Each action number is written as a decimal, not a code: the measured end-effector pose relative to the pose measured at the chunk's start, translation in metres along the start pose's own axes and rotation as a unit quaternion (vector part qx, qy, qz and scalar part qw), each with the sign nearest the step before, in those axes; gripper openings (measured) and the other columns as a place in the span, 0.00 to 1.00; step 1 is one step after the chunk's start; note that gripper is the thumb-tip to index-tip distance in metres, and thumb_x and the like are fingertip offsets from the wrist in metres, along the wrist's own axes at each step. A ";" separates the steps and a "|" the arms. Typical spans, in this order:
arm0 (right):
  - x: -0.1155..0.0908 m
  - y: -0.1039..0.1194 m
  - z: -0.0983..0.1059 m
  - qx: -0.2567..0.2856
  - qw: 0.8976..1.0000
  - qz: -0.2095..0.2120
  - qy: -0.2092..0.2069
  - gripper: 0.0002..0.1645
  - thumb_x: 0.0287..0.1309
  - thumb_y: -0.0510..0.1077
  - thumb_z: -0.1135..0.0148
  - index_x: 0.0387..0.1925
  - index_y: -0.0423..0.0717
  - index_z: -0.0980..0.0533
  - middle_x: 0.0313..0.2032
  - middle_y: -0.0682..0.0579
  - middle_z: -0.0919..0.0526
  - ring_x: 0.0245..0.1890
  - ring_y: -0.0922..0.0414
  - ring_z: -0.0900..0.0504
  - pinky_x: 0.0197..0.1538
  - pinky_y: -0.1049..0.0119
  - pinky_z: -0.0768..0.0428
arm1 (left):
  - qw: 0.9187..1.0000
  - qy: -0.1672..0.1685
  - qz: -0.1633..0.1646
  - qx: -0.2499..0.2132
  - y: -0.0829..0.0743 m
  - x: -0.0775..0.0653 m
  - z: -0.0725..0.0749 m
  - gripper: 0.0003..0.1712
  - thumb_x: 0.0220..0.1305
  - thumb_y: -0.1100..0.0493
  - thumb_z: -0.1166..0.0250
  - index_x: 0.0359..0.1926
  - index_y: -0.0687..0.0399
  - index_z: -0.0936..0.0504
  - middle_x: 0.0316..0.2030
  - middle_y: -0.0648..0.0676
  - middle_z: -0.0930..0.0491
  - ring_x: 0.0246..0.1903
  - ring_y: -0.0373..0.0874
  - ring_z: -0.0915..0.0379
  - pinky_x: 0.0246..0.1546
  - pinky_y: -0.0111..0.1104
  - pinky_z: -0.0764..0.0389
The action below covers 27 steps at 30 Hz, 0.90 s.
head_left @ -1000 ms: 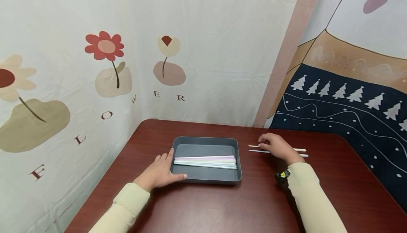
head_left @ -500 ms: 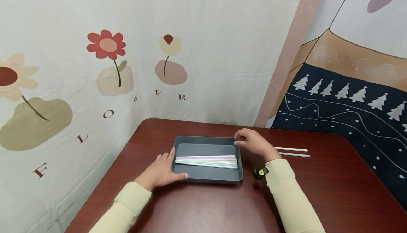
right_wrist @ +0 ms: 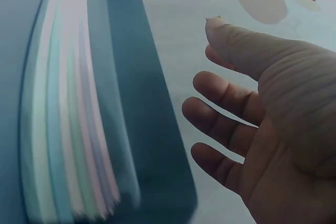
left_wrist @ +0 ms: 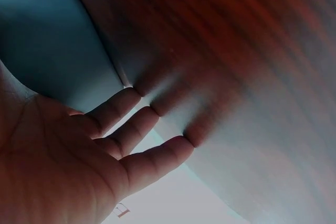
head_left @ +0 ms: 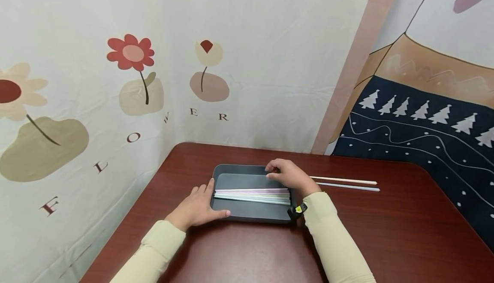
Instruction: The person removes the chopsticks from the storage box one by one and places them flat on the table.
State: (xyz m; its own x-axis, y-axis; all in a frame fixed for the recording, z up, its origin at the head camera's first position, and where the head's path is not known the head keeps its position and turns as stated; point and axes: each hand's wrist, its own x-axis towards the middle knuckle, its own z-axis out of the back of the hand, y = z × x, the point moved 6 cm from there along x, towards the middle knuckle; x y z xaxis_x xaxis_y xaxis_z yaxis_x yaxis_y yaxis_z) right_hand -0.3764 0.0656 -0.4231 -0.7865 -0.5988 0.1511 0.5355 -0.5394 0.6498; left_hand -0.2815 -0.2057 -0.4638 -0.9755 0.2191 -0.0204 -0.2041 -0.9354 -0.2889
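Observation:
A grey rectangular tray (head_left: 247,218) stands on the table, with several pastel chopsticks (head_left: 251,195) lying side by side across its bottom. My left hand (head_left: 194,208) rests against the tray's left side, fingers straight and thumb along the front rim. In the left wrist view its fingertips (left_wrist: 142,94) point over the table past the tray. Above the tray's back right part is my right hand (head_left: 287,175), fingers loosely bent, holding nothing. The right wrist view shows that hand's fingers (right_wrist: 215,119) apart, beside the tray with its chopsticks (right_wrist: 73,129).
Two more chopsticks, one pinkish white (head_left: 347,180) and one light blue (head_left: 351,186), lie on the red-brown table (head_left: 405,214) right of the tray. Behind the table hangs a pale cloth (head_left: 270,60) with printed flowers; a dark blue printed one (head_left: 409,141) hangs at the right.
My right hand has moved left, from over the two chopsticks on the table to above the tray. Those chopsticks are uncovered more. My left hand stays at the tray.

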 end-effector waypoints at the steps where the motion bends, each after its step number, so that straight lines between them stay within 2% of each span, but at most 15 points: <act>1: 0.002 0.000 -0.003 0.004 1.000 -0.003 0.004 0.12 0.65 0.44 0.34 0.48 0.43 0.19 0.41 0.56 0.22 0.41 0.56 0.25 0.45 0.58 0.25 | 1.000 0.001 0.000 0.000 0.000 0.000 0.000 0.77 0.44 0.14 0.42 0.76 0.69 0.50 0.66 0.70 0.35 0.65 0.69 0.40 0.63 0.52 0.34; 10: 0.020 0.006 -0.024 0.053 0.998 -0.018 0.034 0.12 0.65 0.44 0.35 0.47 0.44 0.19 0.40 0.56 0.21 0.40 0.56 0.25 0.45 0.58 0.24 | 1.000 -0.001 0.005 -0.004 0.000 0.000 0.002 0.77 0.43 0.15 0.41 0.76 0.69 0.50 0.65 0.70 0.34 0.64 0.70 0.40 0.62 0.52 0.33; 17: 0.030 0.009 -0.046 0.082 0.993 -0.028 0.082 0.11 0.66 0.43 0.36 0.47 0.44 0.19 0.41 0.57 0.19 0.35 0.57 0.24 0.40 0.61 0.24 | 1.000 0.006 0.016 -0.006 0.000 0.000 0.000 0.77 0.43 0.15 0.41 0.76 0.68 0.50 0.65 0.68 0.34 0.63 0.66 0.38 0.60 0.51 0.30; 23: 0.036 0.007 -0.056 0.081 0.990 -0.042 0.105 0.10 0.65 0.44 0.35 0.47 0.47 0.19 0.42 0.58 0.19 0.38 0.58 0.23 0.42 0.62 0.23 | 1.000 0.009 0.019 -0.005 -0.001 -0.001 0.000 0.76 0.44 0.15 0.40 0.76 0.68 0.50 0.65 0.68 0.34 0.63 0.65 0.38 0.59 0.51 0.29; 27: 0.037 0.005 -0.060 0.085 0.988 -0.042 0.119 0.09 0.65 0.43 0.35 0.46 0.48 0.19 0.40 0.58 0.19 0.37 0.58 0.24 0.42 0.62 0.24 | 1.000 0.009 0.019 -0.004 -0.001 0.000 0.001 0.76 0.44 0.15 0.40 0.76 0.67 0.51 0.65 0.67 0.34 0.63 0.65 0.38 0.59 0.50 0.30</act>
State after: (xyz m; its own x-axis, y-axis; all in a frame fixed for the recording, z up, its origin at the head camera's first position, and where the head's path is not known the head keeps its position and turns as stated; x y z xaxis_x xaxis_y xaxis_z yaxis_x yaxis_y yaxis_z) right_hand -0.3844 0.0057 -0.4590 -0.7214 -0.6884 -0.0753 0.3956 -0.4988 0.7712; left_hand -0.2817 -0.2050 -0.4626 -0.9809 0.1886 -0.0479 -0.1664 -0.9406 -0.2959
